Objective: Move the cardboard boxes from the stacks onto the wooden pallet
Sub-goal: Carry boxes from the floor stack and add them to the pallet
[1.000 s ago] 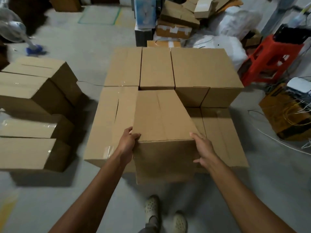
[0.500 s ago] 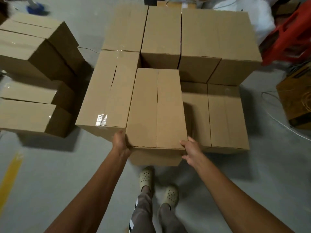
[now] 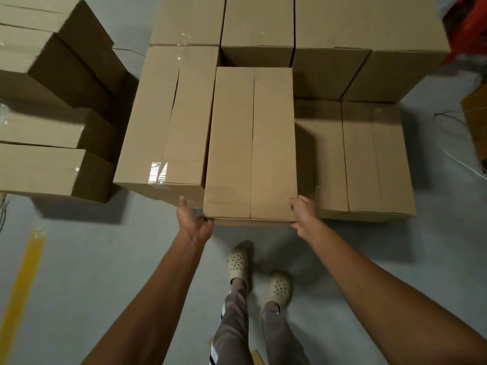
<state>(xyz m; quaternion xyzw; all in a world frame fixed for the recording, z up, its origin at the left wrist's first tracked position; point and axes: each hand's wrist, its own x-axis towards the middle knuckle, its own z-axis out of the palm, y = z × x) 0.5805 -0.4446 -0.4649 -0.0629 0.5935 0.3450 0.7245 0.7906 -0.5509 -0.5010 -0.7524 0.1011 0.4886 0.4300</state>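
Head view: left hand (image 3: 193, 223) and right hand (image 3: 303, 215) are gripping the cardboard box (image 3: 251, 143) at its near corners, fingers (image 3: 297, 202) curling round it.

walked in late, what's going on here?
A person is stacking boxes by hand. The left hand and the right hand grip the near corners of a cardboard box, placed in a block of boxes between a taped box and two lower boxes. More boxes are stacked on the left. The pallet itself is hidden, and I can't tell whether the box is fully set down.
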